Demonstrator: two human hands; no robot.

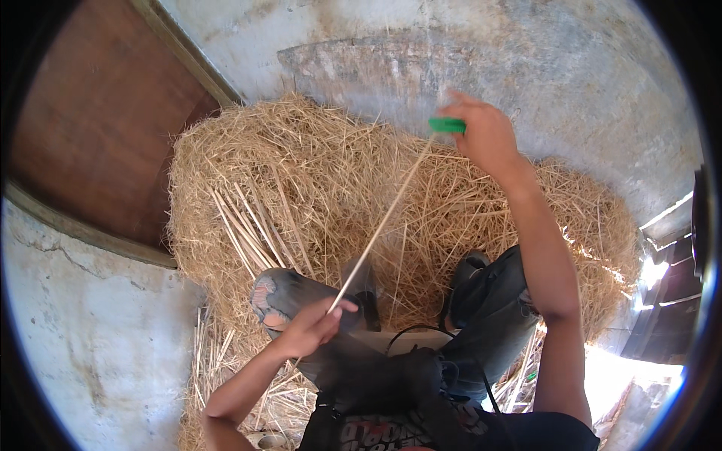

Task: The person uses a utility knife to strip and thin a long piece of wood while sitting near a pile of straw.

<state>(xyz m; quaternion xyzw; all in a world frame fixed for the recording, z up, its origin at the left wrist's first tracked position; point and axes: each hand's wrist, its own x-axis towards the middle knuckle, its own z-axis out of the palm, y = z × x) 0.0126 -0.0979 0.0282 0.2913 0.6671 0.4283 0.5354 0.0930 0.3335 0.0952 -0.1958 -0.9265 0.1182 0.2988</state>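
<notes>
A long, thin, pale stick (387, 214) slants from above my lap up and away to the right. My left hand (319, 325) is closed round its near part, over my left thigh; a short end pokes out below the fist. At the far end, my right hand (485, 135) is stretched out and closed on a small green tool (447, 125), slightly blurred. The tool meets or nearly meets the stick's far tip. Its blade or working edge cannot be made out.
A thick heap of straw-like shavings (316, 150) covers the floor before me. Several pale sticks (252, 229) lie on it beside my left knee, and more cut sticks (210, 346) lie at lower left. A stained wall (481, 60) and a brown door (105, 113) stand beyond.
</notes>
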